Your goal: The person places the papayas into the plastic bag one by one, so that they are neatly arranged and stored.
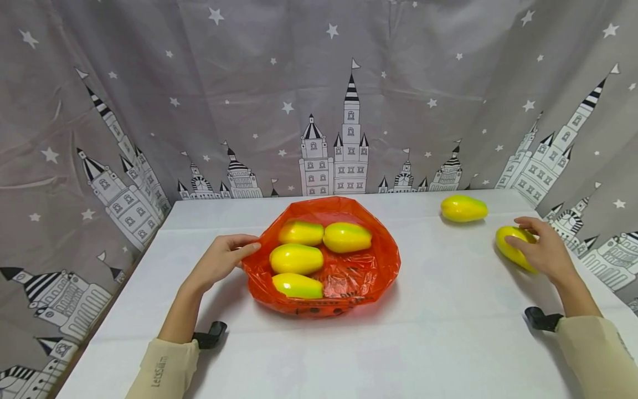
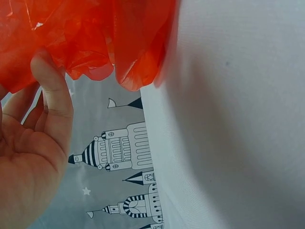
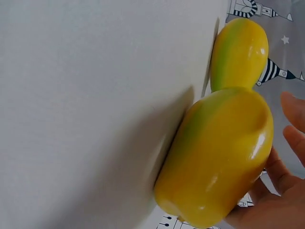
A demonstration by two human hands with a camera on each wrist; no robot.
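Note:
A red plastic bag (image 1: 384,255) lies spread wide on the table with several yellow-green papayas (image 1: 296,259) inside. At its left rim my left hand (image 1: 224,257) pinches the plastic between thumb and fingers; in the left wrist view the thumb presses against the red film (image 2: 90,43). On the right, my right hand (image 1: 545,249) is around a papaya (image 1: 508,252) lying on the table, its fingers spread and only loosely bent. The right wrist view shows some fingers (image 3: 279,174) against or just behind that fruit and others standing off it.
Another papaya (image 1: 463,209) lies farther back on the right, close to the table's rear edge. A white cloth covers the table (image 1: 438,332). Grey curtain (image 1: 399,72) printed with castles and stars hangs behind it and along both sides.

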